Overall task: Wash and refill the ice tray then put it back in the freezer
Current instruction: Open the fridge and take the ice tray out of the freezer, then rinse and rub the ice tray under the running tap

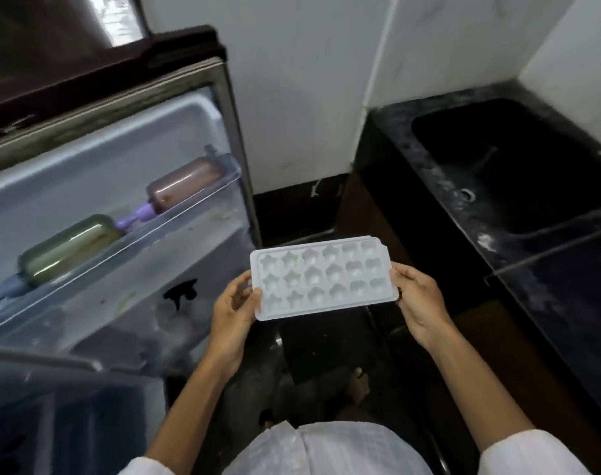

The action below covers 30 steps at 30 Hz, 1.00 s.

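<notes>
both forearms [196,399] reach forward, wrists level. the left grip [235,310] pinches one short end of the white ice tray [321,279], thumb on the rim; the right grip [419,299] clasps the other end. between the grips the tray hangs roughly level, cups up. it looks like light, thin, slightly bendy plastic, so the end rims are the sound holds. beyond the right grip lies the black sink [532,186]; beyond the left, the open freezer door [120,159].

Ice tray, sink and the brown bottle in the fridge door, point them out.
ice tray [321,277], head view, middle row of moulds.
sink [549,166], head view, inside of basin.
brown bottle [185,183], head view, its side.
</notes>
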Motion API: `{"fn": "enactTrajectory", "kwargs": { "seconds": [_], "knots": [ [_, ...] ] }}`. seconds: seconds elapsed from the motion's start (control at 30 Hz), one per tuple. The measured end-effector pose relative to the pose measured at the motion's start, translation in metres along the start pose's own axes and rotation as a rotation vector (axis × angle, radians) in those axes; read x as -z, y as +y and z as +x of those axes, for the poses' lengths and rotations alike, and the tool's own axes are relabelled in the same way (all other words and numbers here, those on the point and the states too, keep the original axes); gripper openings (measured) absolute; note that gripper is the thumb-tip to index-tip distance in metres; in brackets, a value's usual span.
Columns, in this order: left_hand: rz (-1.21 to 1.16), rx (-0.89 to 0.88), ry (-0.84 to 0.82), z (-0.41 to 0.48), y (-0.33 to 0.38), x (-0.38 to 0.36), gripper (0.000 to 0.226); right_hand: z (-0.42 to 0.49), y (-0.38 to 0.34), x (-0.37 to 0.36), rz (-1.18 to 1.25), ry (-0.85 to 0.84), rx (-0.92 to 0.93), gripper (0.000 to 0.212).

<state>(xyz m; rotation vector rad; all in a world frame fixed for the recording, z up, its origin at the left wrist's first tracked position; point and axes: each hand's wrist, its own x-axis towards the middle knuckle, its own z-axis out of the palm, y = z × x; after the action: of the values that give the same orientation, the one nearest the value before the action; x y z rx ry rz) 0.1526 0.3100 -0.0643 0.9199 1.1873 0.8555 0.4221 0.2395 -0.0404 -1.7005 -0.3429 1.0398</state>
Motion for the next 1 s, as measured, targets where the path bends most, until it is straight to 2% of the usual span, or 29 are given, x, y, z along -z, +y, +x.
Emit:
{"fn": "enactTrajectory", "kwargs": {
  "seconds": [0.23, 0.37, 0.53, 0.73, 1.0],
  "knots": [
    [0.183, -0.075, -0.206, 0.049, 0.026, -0.097, 0.036, 0.018, -0.028, 0.072, 0.122, 0.195, 0.045, 0.017],
    [0.188, -0.071, -0.293, 0.073, 0.045, -0.158, 0.033, 0.037, -0.053, 0.109, 0.197, 0.252, 0.086, 0.013],
    [0.202, -0.034, -0.353, 0.104, 0.056, -0.237, 0.032, 0.074, -0.077, 0.157, 0.242, 0.358, 0.11, 0.014],
    [0.25, -0.085, -0.428, 0.134, 0.067, -0.337, 0.021, 0.125, -0.096, 0.215, 0.263, 0.476, 0.125, 0.013],
    [0.348, -0.126, -0.522, 0.196, 0.08, -0.43, 0.018, 0.196, -0.124, 0.258, 0.312, 0.613, 0.113, 0.014]
  ]
}}
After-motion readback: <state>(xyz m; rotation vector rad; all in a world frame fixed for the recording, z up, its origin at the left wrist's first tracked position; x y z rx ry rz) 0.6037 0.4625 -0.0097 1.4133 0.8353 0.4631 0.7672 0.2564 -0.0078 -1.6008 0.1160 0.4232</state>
